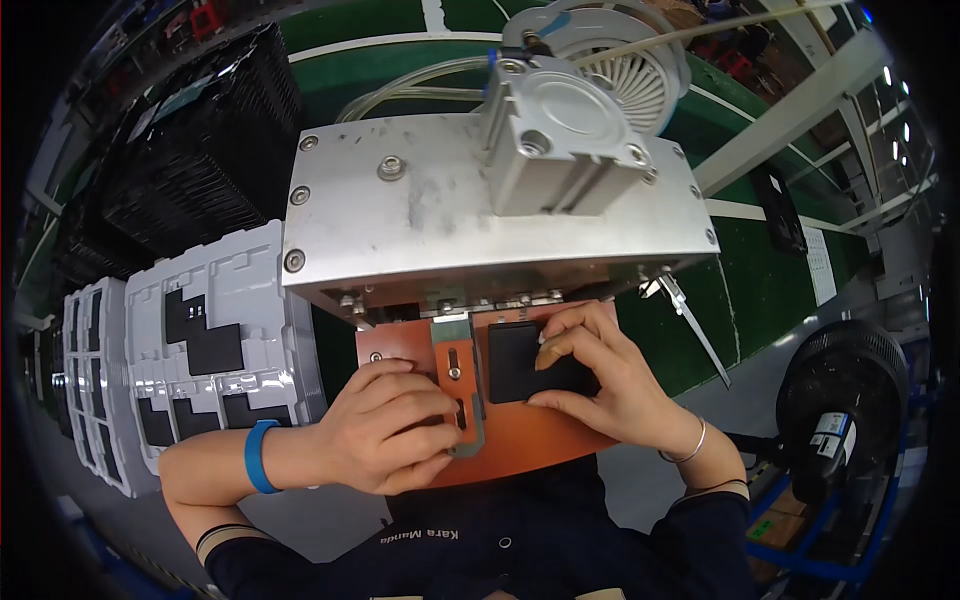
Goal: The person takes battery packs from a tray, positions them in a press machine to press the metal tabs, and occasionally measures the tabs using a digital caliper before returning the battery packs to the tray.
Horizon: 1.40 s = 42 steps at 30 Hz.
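Observation:
A flat black rectangular piece (513,370) lies on the orange base plate (530,430) beneath a metal press. My right hand (615,380) is closed over its right side, the thumb along the near edge and the bent fingers above the top. One fingertip has a tan cover, and a small white bit shows beside the fingers. Left of the black piece stands a slotted orange block (455,365) with a grey metal edge. My left hand (395,425) curls its fingers against this block's near left side. Whatever may lie under those fingers is hidden.
The press housing (420,220) carries an air cylinder (565,130). To the left are a white tray (250,270) with black parts and a stack of black trays (200,150). A caliper-like tool (690,320) and a black fan (845,400) are at right.

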{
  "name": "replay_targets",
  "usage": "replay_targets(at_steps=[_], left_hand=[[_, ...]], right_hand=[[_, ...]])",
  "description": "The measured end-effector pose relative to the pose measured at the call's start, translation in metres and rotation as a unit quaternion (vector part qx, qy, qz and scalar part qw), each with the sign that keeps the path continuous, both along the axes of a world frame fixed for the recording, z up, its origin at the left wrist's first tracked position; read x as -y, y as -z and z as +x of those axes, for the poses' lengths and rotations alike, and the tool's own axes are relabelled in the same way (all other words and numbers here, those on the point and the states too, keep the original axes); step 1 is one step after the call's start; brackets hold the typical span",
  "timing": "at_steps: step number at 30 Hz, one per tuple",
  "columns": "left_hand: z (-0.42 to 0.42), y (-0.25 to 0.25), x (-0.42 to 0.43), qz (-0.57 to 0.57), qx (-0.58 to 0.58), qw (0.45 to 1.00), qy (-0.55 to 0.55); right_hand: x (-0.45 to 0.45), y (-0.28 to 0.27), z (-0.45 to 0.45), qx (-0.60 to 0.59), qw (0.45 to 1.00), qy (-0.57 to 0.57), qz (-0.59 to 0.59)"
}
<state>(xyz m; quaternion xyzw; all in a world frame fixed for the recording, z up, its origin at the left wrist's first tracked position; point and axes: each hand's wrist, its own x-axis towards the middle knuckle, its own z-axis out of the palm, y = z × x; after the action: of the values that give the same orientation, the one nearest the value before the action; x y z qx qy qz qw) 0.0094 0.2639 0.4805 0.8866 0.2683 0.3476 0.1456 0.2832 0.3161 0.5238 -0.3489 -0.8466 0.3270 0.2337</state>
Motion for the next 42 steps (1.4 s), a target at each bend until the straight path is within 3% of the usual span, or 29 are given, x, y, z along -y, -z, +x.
replay_targets(at_steps=[3,4,5,7,9,11,12,14,15,17,20,24,27,32,33,36,39,42], left_hand=[[0.002,-0.006,0.001,0.022,-0.010,0.999,-0.022],[0.002,-0.018,-0.001,0.002,-0.008,1.000,-0.018],[0.003,-0.027,0.001,0.006,-0.008,1.000,-0.008],[0.006,-0.043,0.003,-0.123,0.057,0.989,-0.062],[0.004,-0.048,0.005,-0.333,0.117,0.934,-0.052],[0.011,-0.070,-0.001,-0.596,0.138,0.790,-0.039],[0.011,-0.067,-0.003,-0.593,0.132,0.793,-0.035],[0.007,-0.055,-0.007,-0.734,0.071,0.669,0.093],[0.010,-0.055,-0.005,-0.757,0.078,0.642,0.096],[0.014,-0.049,-0.002,-0.752,0.116,0.641,0.107],[0.020,-0.047,-0.008,-0.716,0.133,0.679,0.094],[0.032,-0.043,-0.010,-0.680,0.201,0.705,0.019],[0.035,-0.042,-0.010,-0.685,0.213,0.696,-0.034],[0.037,-0.038,-0.008,-0.672,0.232,0.699,-0.083],[0.039,-0.039,-0.006,-0.669,0.234,0.701,-0.083],[0.040,-0.042,-0.004,-0.659,0.243,0.706,-0.095],[0.039,-0.041,-0.005,-0.667,0.240,0.700,-0.087],[0.038,-0.042,-0.007,-0.684,0.236,0.687,-0.070]], right_hand=[[0.000,-0.003,0.011,-0.021,0.999,0.017,-0.021],[0.004,0.000,0.016,-0.097,0.976,0.074,-0.180],[0.006,-0.003,0.019,-0.099,0.976,0.083,-0.175],[0.009,-0.011,0.025,-0.191,0.943,0.094,-0.257],[0.027,-0.029,0.020,-0.183,0.972,0.059,-0.134],[0.042,-0.021,0.015,-0.172,0.979,-0.063,0.089],[0.045,-0.026,0.011,-0.162,0.967,-0.108,0.167],[0.052,-0.027,0.000,-0.146,0.934,-0.139,0.295],[0.051,-0.025,-0.001,-0.149,0.932,-0.135,0.300],[0.045,-0.019,0.000,-0.131,0.919,-0.096,0.360],[0.026,-0.012,0.027,-0.097,0.927,0.042,0.360],[-0.017,0.057,0.137,0.096,0.899,0.351,0.242],[-0.029,0.117,0.213,0.235,0.878,0.403,0.107],[-0.042,0.109,0.218,0.257,0.869,0.419,0.056],[-0.043,0.109,0.221,0.256,0.869,0.419,0.060],[-0.031,0.115,0.236,0.099,0.903,0.413,0.064],[0.004,0.090,0.212,0.056,0.878,0.473,0.052],[0.033,0.074,0.191,-0.150,0.895,0.420,-0.016]])
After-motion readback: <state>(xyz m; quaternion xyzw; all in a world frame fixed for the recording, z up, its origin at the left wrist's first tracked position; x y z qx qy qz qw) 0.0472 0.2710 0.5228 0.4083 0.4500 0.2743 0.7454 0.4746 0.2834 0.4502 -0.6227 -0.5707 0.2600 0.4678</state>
